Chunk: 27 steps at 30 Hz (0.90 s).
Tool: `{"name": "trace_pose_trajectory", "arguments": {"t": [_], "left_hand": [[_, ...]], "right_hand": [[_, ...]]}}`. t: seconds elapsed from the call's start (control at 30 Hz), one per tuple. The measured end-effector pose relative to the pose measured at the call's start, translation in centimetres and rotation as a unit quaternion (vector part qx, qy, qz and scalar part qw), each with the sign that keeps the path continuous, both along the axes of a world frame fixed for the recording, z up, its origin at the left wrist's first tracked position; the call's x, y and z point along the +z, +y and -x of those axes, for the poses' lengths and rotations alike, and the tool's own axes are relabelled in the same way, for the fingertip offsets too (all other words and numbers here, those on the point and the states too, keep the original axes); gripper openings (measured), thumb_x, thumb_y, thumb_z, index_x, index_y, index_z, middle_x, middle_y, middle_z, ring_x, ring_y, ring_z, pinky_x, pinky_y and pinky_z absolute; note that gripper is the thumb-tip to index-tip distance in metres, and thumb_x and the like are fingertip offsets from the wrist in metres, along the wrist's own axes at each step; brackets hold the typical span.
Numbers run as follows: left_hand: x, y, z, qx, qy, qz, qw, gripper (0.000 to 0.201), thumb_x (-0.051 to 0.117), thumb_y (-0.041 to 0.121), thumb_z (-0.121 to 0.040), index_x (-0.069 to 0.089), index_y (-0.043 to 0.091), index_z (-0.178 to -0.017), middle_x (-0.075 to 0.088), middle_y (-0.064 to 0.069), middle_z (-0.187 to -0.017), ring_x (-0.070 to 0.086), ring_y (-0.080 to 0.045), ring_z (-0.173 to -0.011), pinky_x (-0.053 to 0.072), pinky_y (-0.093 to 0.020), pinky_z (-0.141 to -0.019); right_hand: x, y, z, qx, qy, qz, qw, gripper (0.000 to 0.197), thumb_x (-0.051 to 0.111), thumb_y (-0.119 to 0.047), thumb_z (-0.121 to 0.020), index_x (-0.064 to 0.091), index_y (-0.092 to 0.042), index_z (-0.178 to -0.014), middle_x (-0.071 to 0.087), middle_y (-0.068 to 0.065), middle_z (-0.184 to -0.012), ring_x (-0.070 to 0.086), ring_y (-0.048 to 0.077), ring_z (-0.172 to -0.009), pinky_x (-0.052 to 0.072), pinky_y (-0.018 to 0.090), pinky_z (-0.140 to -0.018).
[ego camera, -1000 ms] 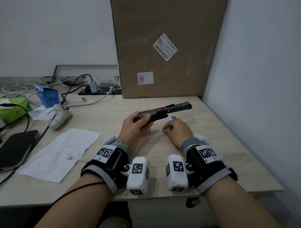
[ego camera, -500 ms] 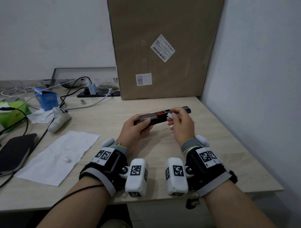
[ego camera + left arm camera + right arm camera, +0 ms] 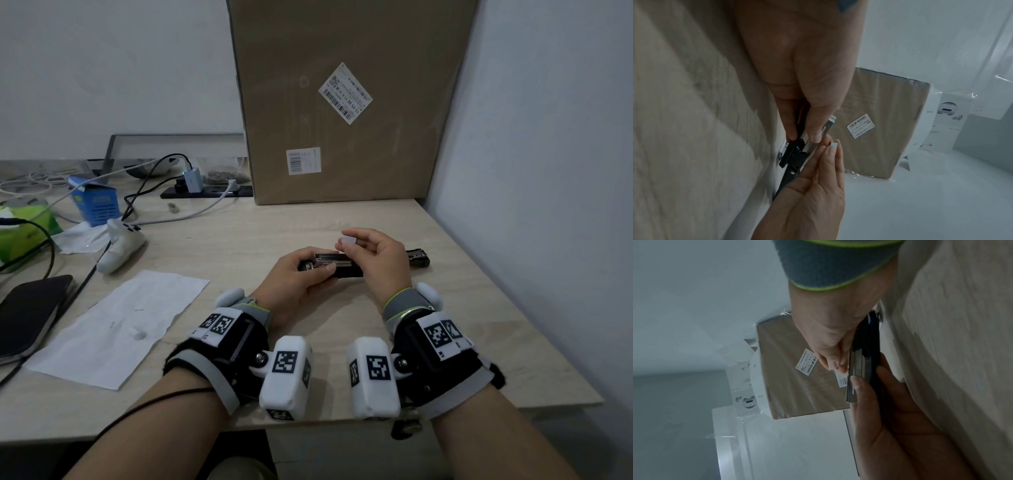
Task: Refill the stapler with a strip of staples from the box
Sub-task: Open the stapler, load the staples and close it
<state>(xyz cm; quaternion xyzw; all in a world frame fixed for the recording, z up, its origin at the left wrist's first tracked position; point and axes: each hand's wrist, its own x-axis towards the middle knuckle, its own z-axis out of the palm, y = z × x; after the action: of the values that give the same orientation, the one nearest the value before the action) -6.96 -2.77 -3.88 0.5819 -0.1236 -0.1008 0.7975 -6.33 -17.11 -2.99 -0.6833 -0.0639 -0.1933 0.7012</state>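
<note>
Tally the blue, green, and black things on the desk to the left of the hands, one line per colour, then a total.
Blue: 1, the blue box.
Green: 1, the green pack.
Black: 2, the phone and the power strip.
Total: 4.

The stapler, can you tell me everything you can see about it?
The stapler is long, thin and mostly black, with a shiny silver metal rail running along its top. It is opened out flat, lying lengthwise across the pale wooden desk. The left hand grips its left end, thumb pressing on the rail. The right hand hovers just over its middle, pinching a small pale piece. Its black right end pokes out past that hand. Whether staples are inside cannot be told.
</note>
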Motion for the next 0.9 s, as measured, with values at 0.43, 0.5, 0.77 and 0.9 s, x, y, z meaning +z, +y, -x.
{"name": "trace_pose_trajectory", "arguments": {"t": [0.43,0.5,0.77,0.9], "left_hand": [[-0.5,0.9,-0.6,-0.063,0.036,-0.013,0.997,0.033,0.05,-0.013,-0.085,0.056,-0.006,-0.117,0.059,-0.023,-0.115,0.061,-0.03,-0.106,0.053,-0.031,-0.093],[-0.4,1.0,-0.9,-0.069,0.046,-0.006,0.997,0.034,0.048,-0.014,-0.086,0.054,-0.007,-0.119,0.057,-0.024,-0.118,0.06,-0.029,-0.107,0.054,-0.029,-0.09],[-0.4,1.1,-1.2,-0.071,0.061,-0.001,0.996,0.036,0.047,-0.013,-0.087,0.052,-0.007,-0.122,0.055,-0.024,-0.121,0.057,-0.031,-0.112,0.052,-0.032,-0.094],[-0.4,1.1,-1.0,-0.07,0.05,-0.01,0.996,0.031,0.046,-0.013,-0.087,0.053,-0.007,-0.117,0.055,-0.023,-0.117,0.06,-0.027,-0.105,0.051,-0.031,-0.094]], "right_hand": [[0.0,0.1,0.9,0.006,0.003,0.101,0.995,0.017,0.071,-0.011,-0.076,0.074,-0.017,-0.092,0.071,0.002,-0.078,0.063,0.005,-0.073,0.051,0.02,-0.075],[0.0,0.1,0.8,0.009,0.006,0.102,0.995,0.018,0.071,-0.009,-0.076,0.073,-0.016,-0.092,0.072,0.009,-0.081,0.067,0.014,-0.078,0.055,0.027,-0.08],[0.2,0.4,1.0,0.023,-0.027,0.161,0.986,0.011,0.071,-0.012,-0.076,0.074,-0.014,-0.086,0.07,-0.003,-0.081,0.063,0.001,-0.077,0.046,0.008,-0.073],[0.0,0.3,0.9,0.023,-0.041,0.228,0.973,0.014,0.073,-0.016,-0.074,0.076,-0.016,-0.088,0.066,0.001,-0.083,0.057,0.004,-0.081,0.039,0.005,-0.073]]}}
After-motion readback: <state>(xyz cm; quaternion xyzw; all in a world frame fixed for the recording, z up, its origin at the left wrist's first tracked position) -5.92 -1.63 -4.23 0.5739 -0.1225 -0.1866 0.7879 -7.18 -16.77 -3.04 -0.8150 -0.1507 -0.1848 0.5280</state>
